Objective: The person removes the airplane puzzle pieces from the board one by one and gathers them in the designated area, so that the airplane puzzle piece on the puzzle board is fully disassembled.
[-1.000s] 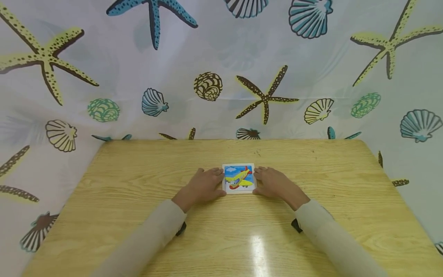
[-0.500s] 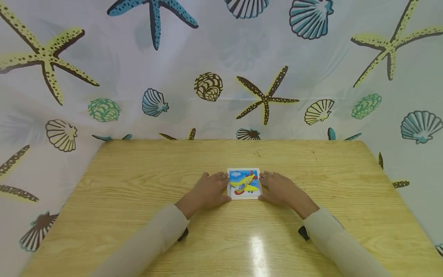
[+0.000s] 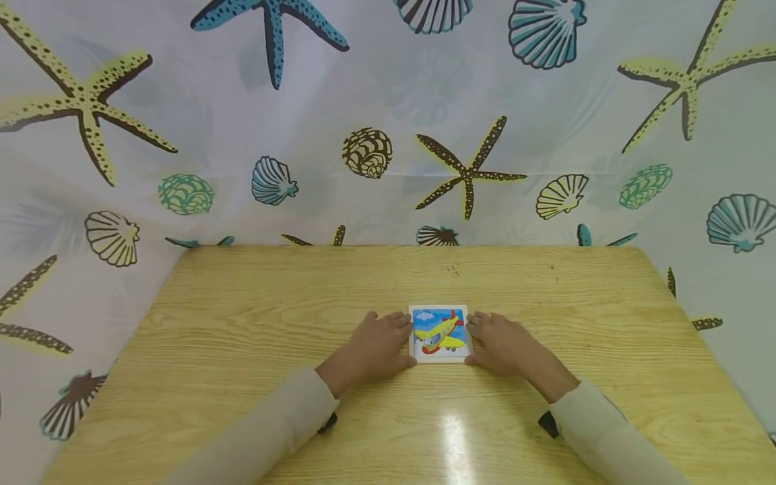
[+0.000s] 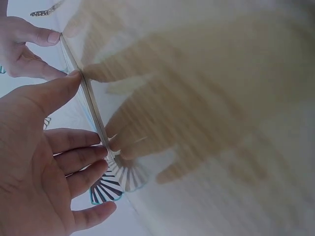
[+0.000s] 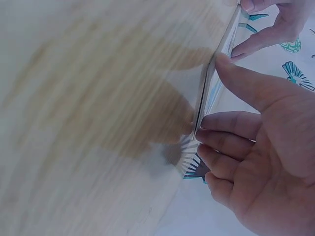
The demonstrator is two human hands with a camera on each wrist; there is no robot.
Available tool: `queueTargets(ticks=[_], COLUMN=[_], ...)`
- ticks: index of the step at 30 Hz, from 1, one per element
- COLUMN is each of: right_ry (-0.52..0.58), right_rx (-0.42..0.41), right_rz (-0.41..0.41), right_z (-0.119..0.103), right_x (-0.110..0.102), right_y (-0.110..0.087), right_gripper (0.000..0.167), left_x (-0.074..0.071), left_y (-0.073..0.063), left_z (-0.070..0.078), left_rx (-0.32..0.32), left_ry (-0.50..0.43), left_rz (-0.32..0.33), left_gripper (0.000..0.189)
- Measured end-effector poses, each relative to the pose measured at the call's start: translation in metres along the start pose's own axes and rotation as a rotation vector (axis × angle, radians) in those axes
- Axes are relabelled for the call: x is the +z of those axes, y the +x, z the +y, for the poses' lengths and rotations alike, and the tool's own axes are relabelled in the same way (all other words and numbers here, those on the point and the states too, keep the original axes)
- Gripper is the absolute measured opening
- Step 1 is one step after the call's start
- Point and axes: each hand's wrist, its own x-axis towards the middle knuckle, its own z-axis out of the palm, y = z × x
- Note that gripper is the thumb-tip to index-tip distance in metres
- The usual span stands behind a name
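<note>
A small square picture board (image 3: 441, 335), a yellow cartoon airplane on blue sky inside a pale frame, lies flat on the wooden table. Along its left side my left hand (image 3: 382, 347) touches the frame, thumb at the near corner and fingertips farther up. Mirroring it, my right hand (image 3: 502, 343) touches the right side in the same way. In the left wrist view, the board's thin edge (image 4: 93, 105) meets the thumb and fingertips, with the little finger apart. The right wrist view has the fingers extended against the opposite edge (image 5: 203, 91).
The glossy wooden table (image 3: 242, 289) reflects both hands. A white curtain (image 3: 388, 87) printed with starfish and shells rises behind its far edge and along both sides. A dark wrist device (image 3: 548, 424) shows under the right sleeve.
Both hands and the board between them have slid toward the person and a little to the right. The hands have kept their places along the frame's sides.
</note>
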Motion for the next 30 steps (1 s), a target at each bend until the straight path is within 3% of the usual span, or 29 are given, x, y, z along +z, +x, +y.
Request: queueTargets(ticks=[4,16,23,30], right_ry=[0.023,0.004,0.025,0.042], right_rx=[0.022,-0.021,0.007,-0.016], right_rz=[0.003,0.017,-0.005,0.007], right_z=[-0.001,-0.005,-0.001,-0.006], right_x=[0.001,0.004,0.004,0.001], right_y=[-0.005,-0.018,-0.032,-0.034], right_gripper=[0.067,0.067,0.066,0.066], left_x=[0.000,-0.004,-0.002,0.000], left_y=[-0.004,-0.015,-0.012,-0.013], left_z=[0.006,0.018,0.028,0.027], left_rx=[0.010,0.000,0.062,0.045], left_ry=[0.003,0.019,0.051,0.080], left_rz=[-0.001,-0.026,-0.004,-0.005], left_gripper=[0.070,0.070,0.069,0.070])
